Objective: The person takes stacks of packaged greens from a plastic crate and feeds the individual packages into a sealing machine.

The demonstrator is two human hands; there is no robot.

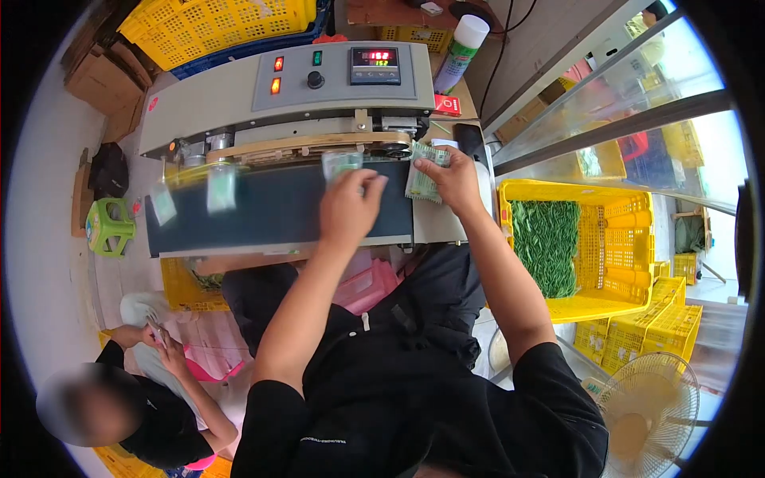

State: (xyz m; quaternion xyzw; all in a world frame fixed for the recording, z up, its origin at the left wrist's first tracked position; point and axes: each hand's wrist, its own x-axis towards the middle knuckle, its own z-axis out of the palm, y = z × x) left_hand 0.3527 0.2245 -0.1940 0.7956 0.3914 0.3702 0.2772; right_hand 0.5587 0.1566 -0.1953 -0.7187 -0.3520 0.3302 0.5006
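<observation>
My left hand point(351, 205) is over the dark conveyor belt point(279, 215), blurred, its fingers loosely curled and the thumb apart from them. Just beyond its fingers a small pale-green packet point(341, 162) hangs at the sealing band. At the right end of the sealing machine point(207, 99), my right hand point(453, 179) is closed on green-and-white packets point(421, 177), thumb on top. Two more packets, one whitish point(162, 204) and one pale point(221, 190), hang blurred from the band farther left. The machine's display is lit red and green.
Right of the machine, a yellow crate point(629, 255) holds green pods or leaves. Behind it stand a spray can point(460, 56) and a red box point(447, 104). A fan point(645, 414) is at the lower right. Another person point(159, 414) sits at the lower left, hands together.
</observation>
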